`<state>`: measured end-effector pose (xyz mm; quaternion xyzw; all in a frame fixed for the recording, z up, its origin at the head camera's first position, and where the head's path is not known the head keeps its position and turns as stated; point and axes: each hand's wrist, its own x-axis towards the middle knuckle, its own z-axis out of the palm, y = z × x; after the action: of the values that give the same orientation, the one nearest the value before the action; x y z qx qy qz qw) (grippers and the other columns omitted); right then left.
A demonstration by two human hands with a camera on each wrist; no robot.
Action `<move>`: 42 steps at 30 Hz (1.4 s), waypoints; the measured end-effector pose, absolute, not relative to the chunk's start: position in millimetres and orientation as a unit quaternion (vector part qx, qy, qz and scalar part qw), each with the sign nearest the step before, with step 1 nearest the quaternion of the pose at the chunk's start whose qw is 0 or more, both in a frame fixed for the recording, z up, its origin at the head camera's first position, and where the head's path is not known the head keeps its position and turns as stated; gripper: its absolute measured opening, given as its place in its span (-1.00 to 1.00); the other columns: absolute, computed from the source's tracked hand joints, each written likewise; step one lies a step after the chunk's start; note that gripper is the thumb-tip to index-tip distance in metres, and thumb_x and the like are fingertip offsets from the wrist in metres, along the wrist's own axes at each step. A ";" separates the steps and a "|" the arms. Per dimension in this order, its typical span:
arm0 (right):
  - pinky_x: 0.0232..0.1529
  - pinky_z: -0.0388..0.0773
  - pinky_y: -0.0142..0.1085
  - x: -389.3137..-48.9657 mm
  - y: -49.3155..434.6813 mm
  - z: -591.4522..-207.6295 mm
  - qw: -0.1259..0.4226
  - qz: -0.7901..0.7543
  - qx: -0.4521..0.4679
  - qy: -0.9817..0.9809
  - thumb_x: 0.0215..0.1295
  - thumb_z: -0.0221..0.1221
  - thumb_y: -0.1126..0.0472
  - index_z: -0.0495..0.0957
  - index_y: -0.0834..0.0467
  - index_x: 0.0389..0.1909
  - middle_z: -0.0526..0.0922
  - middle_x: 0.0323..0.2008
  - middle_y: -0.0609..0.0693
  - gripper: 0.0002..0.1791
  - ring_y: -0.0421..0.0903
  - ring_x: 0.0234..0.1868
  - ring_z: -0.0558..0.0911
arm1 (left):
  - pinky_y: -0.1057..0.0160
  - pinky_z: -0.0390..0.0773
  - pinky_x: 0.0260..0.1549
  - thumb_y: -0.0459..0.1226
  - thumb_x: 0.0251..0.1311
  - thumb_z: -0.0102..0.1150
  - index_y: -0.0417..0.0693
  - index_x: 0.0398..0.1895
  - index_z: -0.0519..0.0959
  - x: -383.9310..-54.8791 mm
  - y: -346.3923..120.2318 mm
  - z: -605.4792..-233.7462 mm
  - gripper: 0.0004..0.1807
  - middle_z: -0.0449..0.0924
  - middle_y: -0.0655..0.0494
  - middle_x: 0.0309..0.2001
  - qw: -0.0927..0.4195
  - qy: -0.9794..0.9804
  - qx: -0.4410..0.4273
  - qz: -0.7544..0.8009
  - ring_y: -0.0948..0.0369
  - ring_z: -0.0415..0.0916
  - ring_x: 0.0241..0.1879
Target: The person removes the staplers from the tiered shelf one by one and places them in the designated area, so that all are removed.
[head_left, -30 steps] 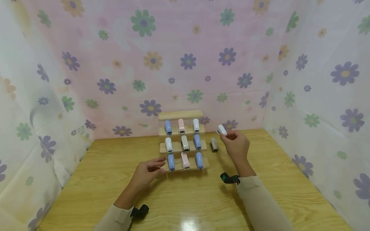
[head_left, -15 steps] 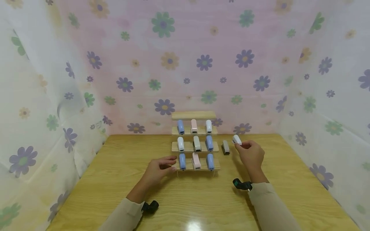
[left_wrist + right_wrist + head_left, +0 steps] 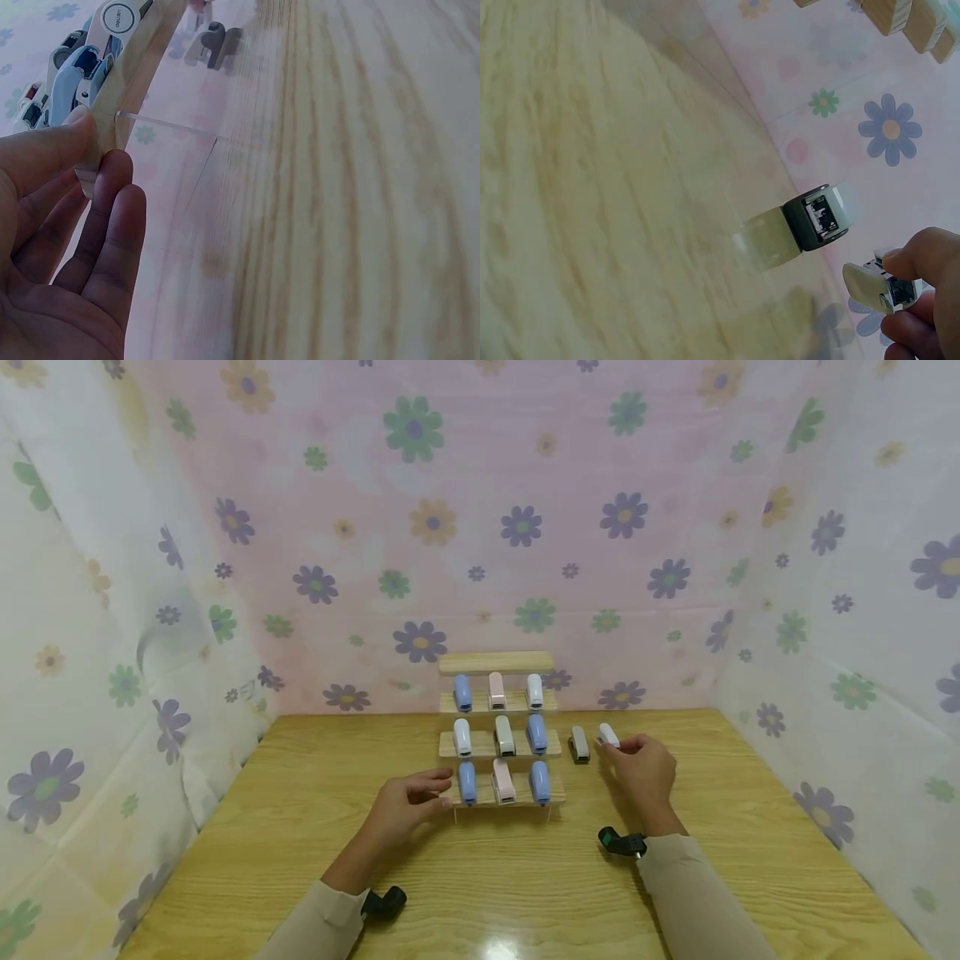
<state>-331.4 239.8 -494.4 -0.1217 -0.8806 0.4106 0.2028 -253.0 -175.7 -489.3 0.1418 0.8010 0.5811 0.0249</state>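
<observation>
My right hand pinches a small white stapler between thumb and fingers, low over the table to the right of the rack. In the right wrist view the held stapler is tilted, its front end showing beside the thumb. A grey stapler with a dark base stands on the table just left of it. My left hand grips the left end of the bottom shelf of a wooden tiered rack. In the left wrist view the thumb lies on top of the shelf board, fingers below.
Blue, pink, white and grey staplers stand in rows on the rack's three lower shelves, such as a pink stapler at bottom middle. Thin clear supports hold the shelves. Flowered cloth hangs behind the wooden table and at both sides.
My right hand has lowered the white stapler from beside the rack's upper shelves toward the table, near the grey stapler. My left hand keeps its grip on the shelf end. The head view has shifted.
</observation>
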 end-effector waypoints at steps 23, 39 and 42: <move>-0.46 0.48 -0.22 -329.2 238.1 -499.0 0.156 0.390 -0.123 -0.899 0.23 0.41 -0.17 0.77 0.11 -0.27 0.79 -0.29 0.09 -0.60 0.04 -0.36 0.66 | 0.37 0.68 -0.04 -0.21 0.27 0.45 -0.03 0.14 0.74 -253.2 -175.5 -488.5 -0.63 0.58 0.17 0.34 0.018 0.802 0.134 0.582 0.09 0.62 0.24; -0.40 0.50 -0.18 -330.8 239.8 -503.7 0.149 0.378 -0.134 -0.904 0.21 0.41 -0.21 0.76 0.08 -0.28 0.78 -0.29 0.07 -0.59 0.05 -0.34 0.66 | 0.32 0.72 -0.15 -0.21 0.27 0.45 -0.11 0.17 0.71 -254.1 -175.7 -488.4 -0.58 0.56 0.14 0.36 0.020 0.800 0.149 0.581 0.08 0.68 0.13; -0.37 0.51 -0.15 -330.6 240.0 -504.3 0.147 0.379 -0.134 -0.904 0.22 0.40 -0.22 0.76 0.08 -0.25 0.78 -0.26 0.09 -0.58 0.08 -0.30 0.66 | 0.33 0.72 -0.14 -0.21 0.27 0.45 -0.11 0.17 0.72 -254.0 -175.7 -488.5 -0.58 0.57 0.15 0.36 0.022 0.801 0.147 0.580 0.09 0.67 0.12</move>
<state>-330.6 240.0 -504.3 -0.1341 -0.9038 0.3791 0.1465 -254.0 -175.7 -488.5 0.1468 0.8007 0.5804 0.0223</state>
